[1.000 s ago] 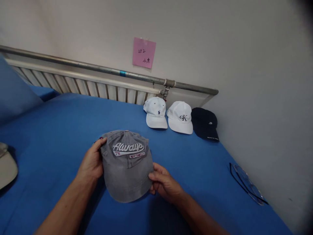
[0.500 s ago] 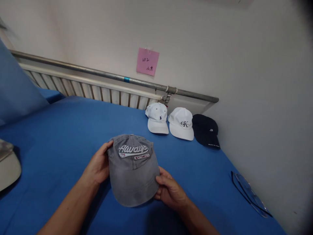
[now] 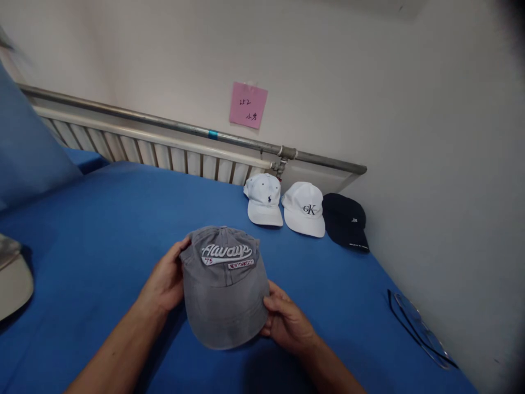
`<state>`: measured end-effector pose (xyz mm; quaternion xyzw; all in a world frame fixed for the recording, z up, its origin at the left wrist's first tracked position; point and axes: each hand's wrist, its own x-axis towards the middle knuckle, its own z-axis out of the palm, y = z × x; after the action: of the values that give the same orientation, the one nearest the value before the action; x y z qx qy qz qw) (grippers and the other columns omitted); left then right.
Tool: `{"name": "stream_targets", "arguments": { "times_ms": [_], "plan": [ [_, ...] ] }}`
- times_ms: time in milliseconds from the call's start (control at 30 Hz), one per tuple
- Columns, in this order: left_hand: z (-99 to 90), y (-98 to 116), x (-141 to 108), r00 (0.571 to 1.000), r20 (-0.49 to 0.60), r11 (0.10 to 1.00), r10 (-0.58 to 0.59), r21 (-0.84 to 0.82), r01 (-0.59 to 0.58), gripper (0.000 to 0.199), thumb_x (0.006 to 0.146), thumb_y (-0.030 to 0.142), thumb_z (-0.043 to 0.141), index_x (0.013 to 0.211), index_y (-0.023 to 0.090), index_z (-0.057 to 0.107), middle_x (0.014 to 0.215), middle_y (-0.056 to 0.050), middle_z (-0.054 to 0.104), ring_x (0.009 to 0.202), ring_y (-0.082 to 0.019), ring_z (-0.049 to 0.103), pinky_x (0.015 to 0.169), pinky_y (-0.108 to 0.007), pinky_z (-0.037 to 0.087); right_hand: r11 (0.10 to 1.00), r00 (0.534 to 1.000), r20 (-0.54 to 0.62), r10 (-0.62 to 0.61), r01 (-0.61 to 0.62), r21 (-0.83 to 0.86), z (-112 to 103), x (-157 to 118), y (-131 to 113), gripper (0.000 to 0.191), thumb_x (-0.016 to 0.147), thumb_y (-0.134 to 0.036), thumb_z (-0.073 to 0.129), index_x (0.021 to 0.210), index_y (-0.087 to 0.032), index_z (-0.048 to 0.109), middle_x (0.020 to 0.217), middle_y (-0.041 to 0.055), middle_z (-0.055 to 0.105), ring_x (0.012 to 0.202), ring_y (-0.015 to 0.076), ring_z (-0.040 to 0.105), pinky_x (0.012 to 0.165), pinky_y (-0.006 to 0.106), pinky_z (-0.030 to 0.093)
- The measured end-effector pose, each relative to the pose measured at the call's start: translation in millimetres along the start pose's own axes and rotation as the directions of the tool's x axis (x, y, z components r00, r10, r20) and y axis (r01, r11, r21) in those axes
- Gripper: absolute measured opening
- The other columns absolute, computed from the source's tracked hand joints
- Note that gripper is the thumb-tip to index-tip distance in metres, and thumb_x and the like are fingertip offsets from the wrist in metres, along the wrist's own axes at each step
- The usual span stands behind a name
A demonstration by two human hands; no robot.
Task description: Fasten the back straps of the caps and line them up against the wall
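Observation:
Between my hands is a grey baseball cap (image 3: pixel 225 295) with "Always" lettering on its front, the brim pointing toward me. My left hand (image 3: pixel 166 279) grips the cap's left side, its fingertips partly hidden behind the crown. On the right edge of the brim, my right hand (image 3: pixel 287 317) pinches with the thumb on top and the fingers underneath. Behind it, a white cap with a small dark emblem (image 3: pixel 264 200), a white cap with "CK" letters (image 3: pixel 304 210) and a black cap (image 3: pixel 345 221) sit in a row.
A blue sheet (image 3: pixel 123 219) covers the bed. Eyeglasses (image 3: pixel 422 331) lie near its right edge by the wall. A beige cap (image 3: pixel 14 284) is cut off at the left. Along the wall run a metal pipe (image 3: pixel 164 123) and a radiator (image 3: pixel 143 150); a pink note (image 3: pixel 248 105) hangs above.
The grey cap and both hands have shifted very slightly to the right, with the grip unchanged. The other caps stay where they were.

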<state>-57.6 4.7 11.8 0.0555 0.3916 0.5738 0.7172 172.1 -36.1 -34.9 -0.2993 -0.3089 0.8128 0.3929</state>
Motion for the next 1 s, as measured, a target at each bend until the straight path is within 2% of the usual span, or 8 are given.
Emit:
{"name": "stream_targets", "arguments": {
  "times_ms": [100,267,467,667,800,867,933,1000],
  "plan": [
    [-1.5,0,2,0.999,-0.032,1.0,-0.001,-0.004,0.0,0.025,0.093,0.02,0.049,0.083,0.014,0.071,0.075,-0.009,0.074,0.072,-0.022,0.072,0.079,-0.035,0.059,1.0,1.0,0.015,0.007,-0.006,-0.017,1,1,2,0.033,0.067,-0.035,0.076,0.089,-0.02,0.058,0.051,-0.0087,0.044,0.042,0.0053,0.034,0.043,0.018,0.026],
    [-0.7,1,1,0.998,-0.065,1.0,-0.015,0.001,0.015,0.025,0.093,0.022,0.05,0.083,0.014,0.071,0.071,-0.008,0.074,0.07,-0.021,0.072,0.076,-0.033,0.06,1.0,1.0,0.005,0.017,-0.017,-0.01,1,2,4,0.03,0.068,-0.033,0.074,0.088,-0.019,0.058,0.049,-0.0087,0.044,0.042,0.0051,0.033,0.043,0.018,0.025],
    [7.4,4,-6,0.999,-0.022,0.998,0.027,-0.055,-0.028,0.037,0.095,0.021,0.043,0.069,0.015,0.069,0.064,-0.006,0.071,0.069,-0.02,0.072,0.079,-0.033,0.059,1.0,0.999,-0.04,0.026,-0.026,0.0,-1,4,4,0.031,0.068,-0.033,0.074,0.091,-0.02,0.058,0.053,-0.0079,0.047,0.044,0.0062,0.039,0.044,0.019,0.028],
    [7.9,4,-15,0.999,0.03,0.997,0.041,-0.061,-0.039,0.028,0.09,0.015,0.046,0.08,0.012,0.073,0.073,-0.008,0.074,0.077,-0.023,0.073,0.085,-0.037,0.058,0.999,0.998,-0.048,0.035,-0.035,0.002,-3,5,4,0.03,0.067,-0.03,0.071,0.091,-0.019,0.058,0.054,-0.0071,0.049,0.044,0.0068,0.042,0.044,0.019,0.028],
    [-1.9,4,-16,0.995,0.096,0.996,0.025,-0.087,-0.017,0.018,0.078,0.012,0.057,0.077,0.014,0.074,0.073,-0.007,0.075,0.084,-0.026,0.073,0.089,-0.039,0.056,0.999,0.999,0.012,0.045,-0.045,-0.015,-6,6,6,0.022,0.069,-0.028,0.067,0.086,-0.018,0.057,0.051,-0.0066,0.05,0.041,0.0069,0.04,0.043,0.019,0.03],
    [-7.4,4,-15,0.986,0.164,0.997,0.036,-0.077,-0.024,0.011,0.07,0.013,0.064,0.074,0.016,0.074,0.07,-0.005,0.075,0.087,-0.027,0.072,0.091,-0.039,0.055,0.999,0.998,0.043,0.049,-0.048,-0.022,-7,6,8,0.02,0.069,-0.028,0.065,0.085,-0.018,0.057,0.048,-0.0068,0.049,0.039,0.0066,0.038,0.042,0.019,0.03],
    [-11.6,4,-14,0.961,0.269,0.997,0.07,-0.052,-0.058,0.011,0.062,0.016,0.072,0.072,0.018,0.075,0.066,-0.004,0.075,0.089,-0.029,0.072,0.092,-0.039,0.055,0.998,0.997,0.049,0.062,-0.061,-0.028,-7,6,9,0.02,0.069,-0.027,0.064,0.085,-0.018,0.057,0.048,-0.0064,0.05,0.039,0.0066,0.038,0.042,0.018,0.03],
    [-13.7,4,-14,0.917,0.386,0.994,0.103,-0.023,-0.102,0.013,0.059,0.02,0.078,0.072,0.019,0.076,0.062,-0.002,0.074,0.089,-0.03,0.072,0.093,-0.039,0.054,0.997,0.997,0.046,0.069,-0.068,-0.032,-7,6,11,0.02,0.068,-0.026,0.063,0.085,-0.017,0.058,0.05,-0.006,0.05,0.04,0.0063,0.039,0.041,0.018,0.031]
  ]
}}
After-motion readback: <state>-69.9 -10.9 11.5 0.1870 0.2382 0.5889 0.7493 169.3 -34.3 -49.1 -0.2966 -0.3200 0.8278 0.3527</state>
